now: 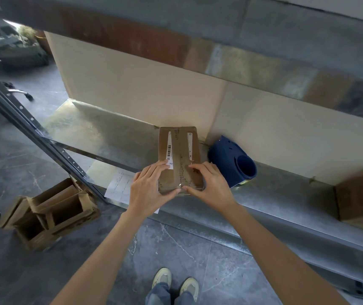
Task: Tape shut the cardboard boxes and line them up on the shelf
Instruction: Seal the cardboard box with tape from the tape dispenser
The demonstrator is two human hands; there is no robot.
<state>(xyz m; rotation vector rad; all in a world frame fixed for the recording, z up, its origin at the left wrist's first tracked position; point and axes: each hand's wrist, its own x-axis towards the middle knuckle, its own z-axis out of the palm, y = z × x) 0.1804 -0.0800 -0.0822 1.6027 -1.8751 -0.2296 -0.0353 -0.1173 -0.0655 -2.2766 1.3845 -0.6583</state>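
A small brown cardboard box (pixel 179 155) lies flat on the metal shelf (pixel 110 130), in the middle of the frame, its long side running away from the person. A seam runs lengthwise down its top under what looks like glossy tape, with a white barcode label (pixel 169 148) to the left of it and a narrower white strip (pixel 189 146) to the right.

Both hands rest on the near end of the box. The left hand (pixel 148 188) has its fingers laid fairly straight across the top left part, over the end of the barcode label. The right hand (pixel 209 186) mirrors it on the top right. Neither hand closes round the box. The two thumbs press along the near edge, with their tips almost meeting at the middle.

Just right of the box, a blue tape dispenser (pixel 231 161) lies on the shelf. Behind both, large pale boxes (pixel 143 84) stand at the back. At the right edge of the frame sits another brown box (pixel 360 199), blurred. A sheet of paper (pixel 120 183) shows left of the left hand, on a lower level.

In the lower left, open boxes (pixel 50 212) sit on the grey floor (pixel 198 260) beside a dark shelf post (pixel 33 133). At the bottom centre are the person's pale shoes (pixel 163 278).
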